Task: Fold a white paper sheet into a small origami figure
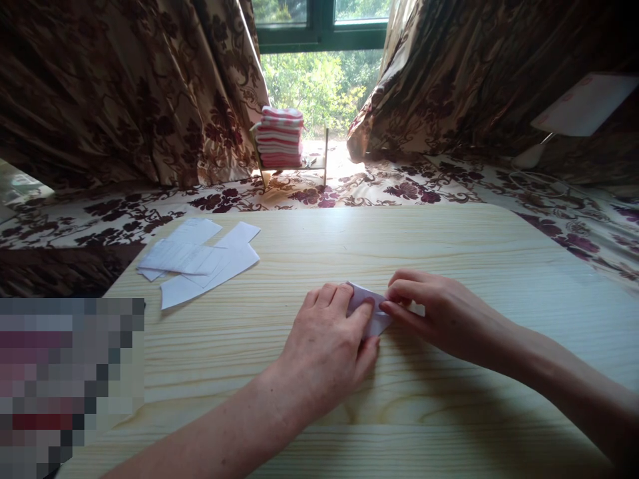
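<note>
A small piece of folded white paper (368, 307) lies on the wooden table, partly covered by my fingers. My left hand (332, 326) holds it down from the left, fingers bent over its top and the thumb by its lower edge. On the other side, my right hand (424, 303) pinches the paper's right corner between thumb and fingers. A small white bit shows behind the right fingers, and I cannot tell whether it belongs to the same sheet.
Loose white paper pieces (200, 259) overlap at the table's (299, 233) far left. Behind it, striped folded cloths (281, 136) are stacked on a small stand before the window. A white lamp (582, 106) stands at the right. Pixelated blocks hide the lower left corner.
</note>
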`<state>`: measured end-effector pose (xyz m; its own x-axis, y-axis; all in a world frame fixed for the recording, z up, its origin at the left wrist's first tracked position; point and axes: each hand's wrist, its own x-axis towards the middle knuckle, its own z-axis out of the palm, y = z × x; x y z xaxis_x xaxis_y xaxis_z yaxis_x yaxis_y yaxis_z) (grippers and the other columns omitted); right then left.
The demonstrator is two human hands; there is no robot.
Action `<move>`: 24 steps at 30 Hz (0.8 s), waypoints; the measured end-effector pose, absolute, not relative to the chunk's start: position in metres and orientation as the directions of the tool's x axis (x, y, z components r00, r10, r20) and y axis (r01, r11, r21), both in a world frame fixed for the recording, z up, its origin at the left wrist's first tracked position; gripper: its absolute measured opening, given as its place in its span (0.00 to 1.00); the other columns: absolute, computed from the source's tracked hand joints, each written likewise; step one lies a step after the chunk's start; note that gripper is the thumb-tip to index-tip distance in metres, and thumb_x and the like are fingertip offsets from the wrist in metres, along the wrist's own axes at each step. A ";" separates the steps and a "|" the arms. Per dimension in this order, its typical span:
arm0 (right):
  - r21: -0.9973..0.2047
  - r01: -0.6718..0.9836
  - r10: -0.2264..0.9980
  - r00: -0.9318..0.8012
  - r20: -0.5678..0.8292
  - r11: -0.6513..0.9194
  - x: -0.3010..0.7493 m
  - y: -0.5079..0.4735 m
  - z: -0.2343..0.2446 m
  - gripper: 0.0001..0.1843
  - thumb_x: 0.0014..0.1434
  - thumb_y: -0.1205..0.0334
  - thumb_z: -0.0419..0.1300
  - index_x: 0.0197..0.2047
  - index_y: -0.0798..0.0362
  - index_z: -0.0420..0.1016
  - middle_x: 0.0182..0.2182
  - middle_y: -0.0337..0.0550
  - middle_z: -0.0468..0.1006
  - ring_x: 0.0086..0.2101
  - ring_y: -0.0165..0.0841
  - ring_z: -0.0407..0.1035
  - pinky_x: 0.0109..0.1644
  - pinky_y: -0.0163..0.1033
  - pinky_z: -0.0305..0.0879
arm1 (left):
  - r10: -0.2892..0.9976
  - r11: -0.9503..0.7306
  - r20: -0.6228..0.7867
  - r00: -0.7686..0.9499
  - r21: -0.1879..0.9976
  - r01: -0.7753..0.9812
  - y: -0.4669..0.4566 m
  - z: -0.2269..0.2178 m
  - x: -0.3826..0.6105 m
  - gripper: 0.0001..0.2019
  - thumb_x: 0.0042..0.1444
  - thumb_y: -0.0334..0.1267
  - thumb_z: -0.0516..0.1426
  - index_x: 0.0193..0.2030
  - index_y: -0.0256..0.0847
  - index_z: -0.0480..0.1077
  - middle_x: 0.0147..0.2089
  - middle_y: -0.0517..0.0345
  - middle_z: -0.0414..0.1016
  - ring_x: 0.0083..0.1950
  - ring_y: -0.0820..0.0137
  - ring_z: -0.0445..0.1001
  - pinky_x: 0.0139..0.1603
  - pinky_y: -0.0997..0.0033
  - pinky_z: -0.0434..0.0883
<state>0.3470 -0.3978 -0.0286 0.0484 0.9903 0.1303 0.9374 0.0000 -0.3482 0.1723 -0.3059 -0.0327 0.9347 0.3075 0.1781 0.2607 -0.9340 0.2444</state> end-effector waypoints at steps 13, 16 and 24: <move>-0.178 0.984 0.963 0.020 0.268 0.029 0.336 -0.402 -0.042 0.09 0.63 0.64 0.49 0.38 0.53 0.70 0.30 0.44 0.72 0.31 0.34 0.66 0.31 0.35 0.59 | 0.312 -0.932 0.190 0.931 0.254 0.260 -0.307 -0.034 0.171 0.15 0.58 0.41 0.50 0.49 0.39 0.69 0.47 0.46 0.67 0.49 0.57 0.63 0.50 0.53 0.64; -0.151 0.987 0.960 -0.014 0.279 0.059 0.336 -0.404 -0.042 0.11 0.64 0.65 0.48 0.39 0.53 0.71 0.32 0.46 0.73 0.32 0.35 0.66 0.31 0.36 0.60 | 0.308 -0.933 0.185 0.933 0.248 0.259 -0.307 -0.034 0.171 0.15 0.58 0.41 0.50 0.49 0.38 0.69 0.47 0.46 0.68 0.49 0.57 0.63 0.50 0.53 0.64; -0.103 0.984 0.952 -0.111 0.285 0.146 0.338 -0.406 -0.036 0.11 0.63 0.68 0.49 0.37 0.54 0.72 0.31 0.45 0.71 0.30 0.34 0.64 0.31 0.35 0.60 | 0.305 -0.936 0.189 0.933 0.241 0.257 -0.308 -0.033 0.169 0.15 0.58 0.41 0.50 0.49 0.39 0.69 0.46 0.46 0.68 0.49 0.58 0.63 0.50 0.53 0.64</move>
